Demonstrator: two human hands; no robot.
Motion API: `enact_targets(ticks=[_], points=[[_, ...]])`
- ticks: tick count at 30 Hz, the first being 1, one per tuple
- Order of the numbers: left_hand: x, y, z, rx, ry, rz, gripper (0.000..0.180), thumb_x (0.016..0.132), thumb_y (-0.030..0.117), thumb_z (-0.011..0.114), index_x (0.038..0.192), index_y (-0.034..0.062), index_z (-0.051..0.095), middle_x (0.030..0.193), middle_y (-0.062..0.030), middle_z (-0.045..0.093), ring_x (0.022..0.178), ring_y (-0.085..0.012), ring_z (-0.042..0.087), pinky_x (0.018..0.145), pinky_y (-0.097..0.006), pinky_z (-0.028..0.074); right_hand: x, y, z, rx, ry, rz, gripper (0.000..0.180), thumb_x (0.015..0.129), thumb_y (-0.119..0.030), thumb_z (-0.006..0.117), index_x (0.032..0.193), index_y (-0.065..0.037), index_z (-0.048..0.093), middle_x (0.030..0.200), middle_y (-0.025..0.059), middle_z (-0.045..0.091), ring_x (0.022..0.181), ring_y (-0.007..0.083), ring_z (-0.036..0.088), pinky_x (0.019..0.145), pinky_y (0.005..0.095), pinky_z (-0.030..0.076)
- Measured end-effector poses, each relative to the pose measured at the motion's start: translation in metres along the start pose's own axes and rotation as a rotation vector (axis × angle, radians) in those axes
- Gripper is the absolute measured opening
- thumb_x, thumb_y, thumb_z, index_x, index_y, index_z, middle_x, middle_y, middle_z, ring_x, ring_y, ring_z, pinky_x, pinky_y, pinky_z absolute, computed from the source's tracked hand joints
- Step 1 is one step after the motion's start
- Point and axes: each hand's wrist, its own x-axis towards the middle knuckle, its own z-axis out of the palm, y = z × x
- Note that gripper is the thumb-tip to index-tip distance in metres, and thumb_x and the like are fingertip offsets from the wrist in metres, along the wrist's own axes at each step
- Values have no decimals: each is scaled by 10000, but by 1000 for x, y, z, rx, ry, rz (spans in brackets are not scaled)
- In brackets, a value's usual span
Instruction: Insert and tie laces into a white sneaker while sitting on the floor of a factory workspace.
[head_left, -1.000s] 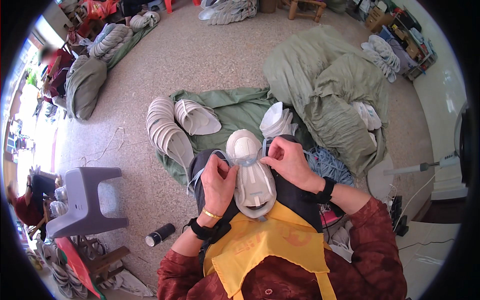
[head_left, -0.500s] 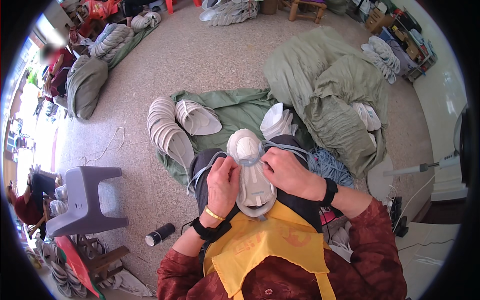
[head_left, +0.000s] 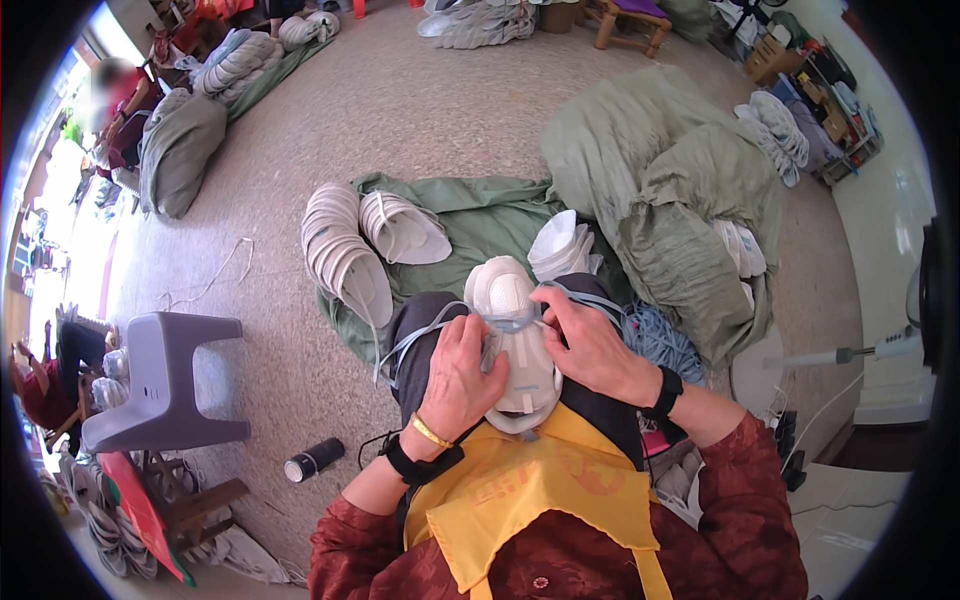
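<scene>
A white shoe upper [head_left: 532,378] lies on my lap, toe pointing away from me. A blue-grey shoelace [head_left: 512,324] crosses it near the toe, its ends trailing over both thighs. My left hand [head_left: 458,372] lies at the upper's left edge, fingers bent beside the lace and thumb spread away from them. On the other side, my right hand [head_left: 597,348] has its index finger stretched toward the toe; the thumb and other fingers are bent at the lace by the eyelets. Whatever lies beneath the left fingers is hidden.
Stacked white shoe uppers [head_left: 340,255] lie on a green cloth [head_left: 480,205] ahead. Blue-grey laces [head_left: 662,338] are heaped by my right knee. A large green sack [head_left: 630,140] stands beyond. To the left are a grey plastic stool [head_left: 165,385] and a black bottle [head_left: 314,460].
My left thumb has spread away from its fingers, which were pinched together. My right index finger has lifted and stretched toward the toe. The view has shifted slightly.
</scene>
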Motion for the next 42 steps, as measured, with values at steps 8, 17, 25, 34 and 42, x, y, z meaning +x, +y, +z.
enact_targets(ticks=[8,17,25,34,42], points=[[0,3,4,57,-58,-9,279,821,24,623,1059,-56,503,956,-244,544,937,-442,551,836,-516,476,-3,16,1,-91,-3,-249,194,857,41,643,1049,10,645,883,182,676,816,377,682,727,436,563],[1,2,4,83,-57,8,236,842,-5,576,1061,-46,498,954,-240,539,933,-439,560,820,-513,476,4,-5,1,-578,-199,-288,201,759,-26,650,951,-16,592,923,122,594,906,304,626,741,398,548],[1,0,4,43,-66,-35,299,807,7,624,1061,-62,482,976,-257,537,950,-444,547,824,-524,469,17,-7,-1,-448,-103,-433,202,786,-1,669,956,10,561,910,139,571,877,367,621,725,433,523],[-2,-2,4,57,-45,-27,253,859,-11,604,1079,-63,490,978,-262,537,936,-446,542,822,-520,468,19,-15,31,-130,-102,-112,137,939,-99,640,918,35,623,896,203,650,819,420,676,702,480,545],[-2,-3,4,1,17,-25,169,879,-31,580,1032,-30,510,953,-238,554,924,-448,559,811,-512,470,23,-9,42,-216,-80,-108,138,877,-127,735,925,-12,676,873,163,665,800,393,681,689,462,559]])
